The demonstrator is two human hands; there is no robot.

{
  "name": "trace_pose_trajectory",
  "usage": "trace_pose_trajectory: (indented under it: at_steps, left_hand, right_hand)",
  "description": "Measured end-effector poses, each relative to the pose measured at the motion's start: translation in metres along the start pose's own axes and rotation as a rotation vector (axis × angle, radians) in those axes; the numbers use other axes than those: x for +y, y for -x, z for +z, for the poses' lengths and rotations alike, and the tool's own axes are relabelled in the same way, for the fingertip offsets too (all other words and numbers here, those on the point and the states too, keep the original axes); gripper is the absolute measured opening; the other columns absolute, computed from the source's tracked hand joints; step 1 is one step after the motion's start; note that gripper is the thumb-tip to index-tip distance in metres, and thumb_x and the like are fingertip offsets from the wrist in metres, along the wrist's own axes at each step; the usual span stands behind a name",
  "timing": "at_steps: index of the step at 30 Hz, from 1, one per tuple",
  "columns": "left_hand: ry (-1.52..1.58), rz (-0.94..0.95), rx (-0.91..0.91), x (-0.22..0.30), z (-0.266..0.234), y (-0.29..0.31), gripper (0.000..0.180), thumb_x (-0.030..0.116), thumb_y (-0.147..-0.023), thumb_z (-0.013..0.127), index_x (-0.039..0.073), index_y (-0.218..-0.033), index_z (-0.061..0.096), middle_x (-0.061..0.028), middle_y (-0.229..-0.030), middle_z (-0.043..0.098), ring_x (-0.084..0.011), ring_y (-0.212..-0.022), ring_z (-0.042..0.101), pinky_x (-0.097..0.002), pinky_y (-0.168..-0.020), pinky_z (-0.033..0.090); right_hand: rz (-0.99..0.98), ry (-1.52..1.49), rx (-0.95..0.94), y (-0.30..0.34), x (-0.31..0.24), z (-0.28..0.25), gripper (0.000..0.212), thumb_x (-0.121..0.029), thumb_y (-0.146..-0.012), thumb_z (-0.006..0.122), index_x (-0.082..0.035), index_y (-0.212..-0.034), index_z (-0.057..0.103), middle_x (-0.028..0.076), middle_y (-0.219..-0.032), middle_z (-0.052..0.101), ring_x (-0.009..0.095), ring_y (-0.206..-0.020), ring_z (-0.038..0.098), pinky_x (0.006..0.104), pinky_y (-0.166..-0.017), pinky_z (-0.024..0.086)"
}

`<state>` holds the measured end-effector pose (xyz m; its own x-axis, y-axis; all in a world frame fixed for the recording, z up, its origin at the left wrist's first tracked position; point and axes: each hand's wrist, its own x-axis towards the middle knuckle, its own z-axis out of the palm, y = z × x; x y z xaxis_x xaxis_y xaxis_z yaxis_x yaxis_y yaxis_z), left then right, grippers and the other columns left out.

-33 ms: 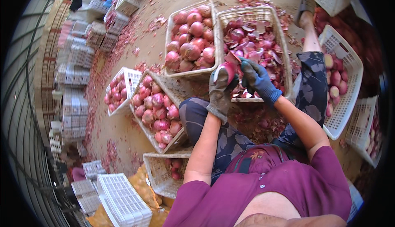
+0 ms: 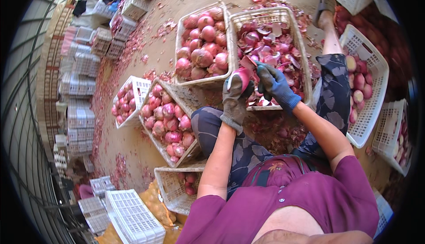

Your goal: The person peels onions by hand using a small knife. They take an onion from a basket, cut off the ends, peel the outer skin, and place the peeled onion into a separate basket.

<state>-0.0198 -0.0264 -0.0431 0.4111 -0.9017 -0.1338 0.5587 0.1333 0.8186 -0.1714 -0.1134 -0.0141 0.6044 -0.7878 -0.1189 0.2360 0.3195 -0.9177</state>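
My left hand (image 2: 233, 100), in a grey glove, is closed around a red onion (image 2: 241, 78) above the gap between two crates. Beside it my right hand (image 2: 275, 84), in a blue and grey glove, is closed on what looks like a small knife (image 2: 249, 62). Its flat, reddish blade points up and left over the onion; the fingers hide most of the handle. Just beyond my hands, a crate (image 2: 301, 36) holds loose onion skins and peelings (image 2: 265, 45). Left of that stands a crate (image 2: 180, 36) full of unpeeled red onions (image 2: 201, 56).
By my left knee a tilted crate (image 2: 177, 92) holds more onions (image 2: 168, 115). A white crate (image 2: 374, 80) of peeled onions (image 2: 359, 84) stands beyond my right leg. Stacked crates (image 2: 79, 82) line the left side. Onion skins (image 2: 119, 169) litter the floor.
The view has shifted slightly. My hands keep nearly the same pose, the left around the onion and the right with the knife beside it.
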Motion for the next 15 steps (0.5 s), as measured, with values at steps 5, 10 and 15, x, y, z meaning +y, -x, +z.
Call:
trace_pose_trajectory:
  at_steps: [5,10,15]
  left_hand:
    - [0.079,-0.185,-0.094,0.020,0.035,0.007,0.068,0.056,-0.090,0.068,-0.001,-0.126,0.059,-0.0121,-0.110,0.071,-0.0223,-0.099,0.069,-0.0312,-0.087,0.057]
    - [0.028,-0.199,-0.110,0.014,0.020,0.004,0.073,0.058,-0.089,0.068,-0.003,-0.127,0.057,-0.0140,-0.111,0.070,-0.0227,-0.099,0.069,-0.0310,-0.086,0.057]
    - [-0.131,-0.196,-0.144,0.019,0.028,0.011,0.068,0.052,-0.091,0.070,0.008,-0.139,0.051,-0.0077,-0.111,0.067,-0.0211,-0.098,0.069,-0.0329,-0.085,0.058]
  right_hand:
    - [0.136,-0.110,0.230,-0.032,0.041,-0.052,0.051,-0.057,-0.098,0.057,-0.014,-0.125,0.060,0.003,-0.065,0.060,0.010,-0.042,0.049,0.0258,-0.039,0.040]
    - [0.128,0.053,0.014,-0.008,-0.005,-0.031,0.057,-0.054,-0.100,0.055,-0.011,-0.138,0.052,0.001,-0.073,0.060,0.008,-0.051,0.054,0.0253,-0.047,0.044]
    - [-0.047,-0.058,-0.134,-0.006,-0.001,-0.019,0.058,-0.016,-0.096,0.070,-0.007,-0.148,0.044,-0.003,-0.104,0.061,0.005,-0.092,0.055,0.0238,-0.079,0.051]
